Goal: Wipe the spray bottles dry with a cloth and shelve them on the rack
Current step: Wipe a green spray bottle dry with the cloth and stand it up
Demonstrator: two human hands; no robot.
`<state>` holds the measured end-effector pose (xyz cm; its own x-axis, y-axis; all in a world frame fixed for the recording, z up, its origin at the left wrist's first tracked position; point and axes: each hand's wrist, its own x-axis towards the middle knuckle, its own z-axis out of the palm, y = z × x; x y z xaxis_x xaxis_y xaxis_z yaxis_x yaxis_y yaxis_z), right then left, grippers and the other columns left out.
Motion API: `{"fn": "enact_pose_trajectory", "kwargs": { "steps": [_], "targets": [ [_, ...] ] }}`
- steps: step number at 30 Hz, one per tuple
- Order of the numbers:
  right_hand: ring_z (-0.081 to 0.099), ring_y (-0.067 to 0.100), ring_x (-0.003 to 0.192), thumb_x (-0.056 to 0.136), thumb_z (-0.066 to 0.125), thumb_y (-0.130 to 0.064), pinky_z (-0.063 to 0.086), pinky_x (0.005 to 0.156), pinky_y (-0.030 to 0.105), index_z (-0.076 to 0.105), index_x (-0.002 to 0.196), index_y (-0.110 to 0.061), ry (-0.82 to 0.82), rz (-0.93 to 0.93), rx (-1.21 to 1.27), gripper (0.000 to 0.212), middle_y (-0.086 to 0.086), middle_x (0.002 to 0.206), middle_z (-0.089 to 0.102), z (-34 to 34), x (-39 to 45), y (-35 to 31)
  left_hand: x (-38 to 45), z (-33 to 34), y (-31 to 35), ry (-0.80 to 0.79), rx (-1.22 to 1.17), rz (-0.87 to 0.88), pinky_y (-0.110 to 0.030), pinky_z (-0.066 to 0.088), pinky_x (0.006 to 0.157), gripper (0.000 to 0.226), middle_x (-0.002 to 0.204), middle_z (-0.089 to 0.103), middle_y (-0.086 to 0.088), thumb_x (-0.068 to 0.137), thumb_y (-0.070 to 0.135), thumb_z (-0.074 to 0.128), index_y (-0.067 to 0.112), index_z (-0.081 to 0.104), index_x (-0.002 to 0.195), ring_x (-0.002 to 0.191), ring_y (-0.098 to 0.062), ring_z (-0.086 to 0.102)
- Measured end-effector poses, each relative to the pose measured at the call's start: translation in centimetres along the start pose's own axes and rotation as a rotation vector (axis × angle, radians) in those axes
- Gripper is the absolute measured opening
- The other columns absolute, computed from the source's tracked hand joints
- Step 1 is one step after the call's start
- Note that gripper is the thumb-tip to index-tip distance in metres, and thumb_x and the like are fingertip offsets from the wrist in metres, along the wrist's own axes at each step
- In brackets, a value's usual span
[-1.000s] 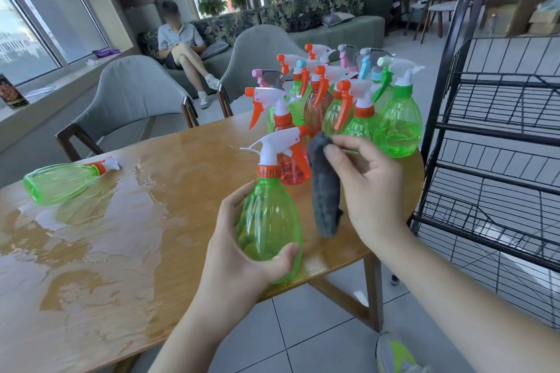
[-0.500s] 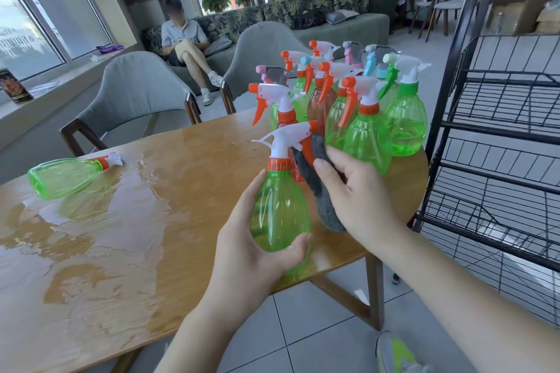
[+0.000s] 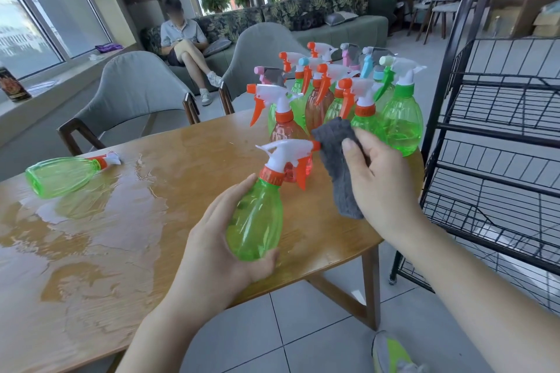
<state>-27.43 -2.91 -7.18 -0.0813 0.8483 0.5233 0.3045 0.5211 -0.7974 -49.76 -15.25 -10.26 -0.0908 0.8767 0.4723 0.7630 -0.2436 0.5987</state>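
Nearest the camera, the left hand (image 3: 218, 254) cradles a green spray bottle (image 3: 257, 221) from below, palm up, thumb curled round its base and fingers wrapped behind the body. The bottle tilts up and away, held above the near edge of the wooden bench (image 3: 91, 266); its white trigger head with orange collar and nozzle (image 3: 288, 154) points to the right. Just beside that nozzle, the right hand (image 3: 378, 179) grips a grey cloth (image 3: 336, 166), fingers closed over the fabric with the thumb on top; the upper fold of the cloth touches or nearly touches the nozzle tip, and the rest hangs down below the palm.

A wide puddle of water (image 3: 91, 212) spreads across the left half of the bench. At its far edge a second green bottle (image 3: 65, 174) lies on its side, head pointing right.

Beyond the hands, a tight cluster of upright spray bottles (image 3: 342, 100) stands at the right end of the bench, green and reddish bodies with orange, pink, blue and green triggers. To the right of the bench stands a black wire rack (image 3: 500, 118) with several shelves. Farther back are two grey chairs (image 3: 136, 91) and a person seated on a sofa (image 3: 181, 39) by the windows.
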Motion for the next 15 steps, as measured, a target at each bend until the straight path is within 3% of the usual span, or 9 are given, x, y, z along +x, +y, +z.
{"fn": "enact_pose_trajectory", "kwargs": {
  "steps": [4,6,9,15],
  "targets": [
    [0.065,0.007,0.077,0.110,0.049,-0.013,0.049,0.065,0.023,0.066,0.137,-0.020,-0.180,-0.104,-0.120,0.034,-0.008,0.080,0.072,0.3,0.2,-0.7,0.2,0.3,0.8,-0.029,0.282,0.117,-0.023,0.041,0.102,0.110,0.147,0.049,0.024,0.061,0.038,0.089,0.047,0.039,0.157,0.130,-0.009,0.051],
    [0.059,-0.005,0.065,0.107,0.050,-0.006,0.041,0.056,0.013,0.069,0.134,-0.015,-0.223,-0.146,-0.178,0.033,-0.022,0.065,0.054,0.4,0.0,-1.0,0.3,0.5,1.4,-0.024,0.417,0.155,-0.032,0.048,0.097,0.113,0.145,0.053,0.016,0.058,0.034,0.094,0.039,0.041,0.158,0.126,-0.017,0.053],
    [0.055,-0.017,0.063,0.105,0.052,0.000,0.038,0.056,0.005,0.069,0.131,-0.007,-0.234,-0.179,-0.182,0.032,-0.028,0.064,0.043,0.4,-0.6,-1.9,0.6,0.8,2.1,-0.025,0.536,0.164,-0.045,0.059,0.088,0.116,0.140,0.060,0.007,0.053,0.034,0.096,0.033,0.042,0.156,0.119,-0.028,0.060],
    [0.055,-0.010,0.054,0.106,0.055,-0.009,0.036,0.051,0.007,0.071,0.132,-0.012,-0.194,-0.176,-0.131,0.030,-0.025,0.046,0.045,0.6,-1.2,-3.4,1.1,1.1,2.7,-0.065,0.628,0.116,-0.052,0.060,0.084,0.114,0.137,0.063,0.003,0.052,0.036,0.096,0.031,0.045,0.154,0.115,-0.034,0.063]
  ]
}}
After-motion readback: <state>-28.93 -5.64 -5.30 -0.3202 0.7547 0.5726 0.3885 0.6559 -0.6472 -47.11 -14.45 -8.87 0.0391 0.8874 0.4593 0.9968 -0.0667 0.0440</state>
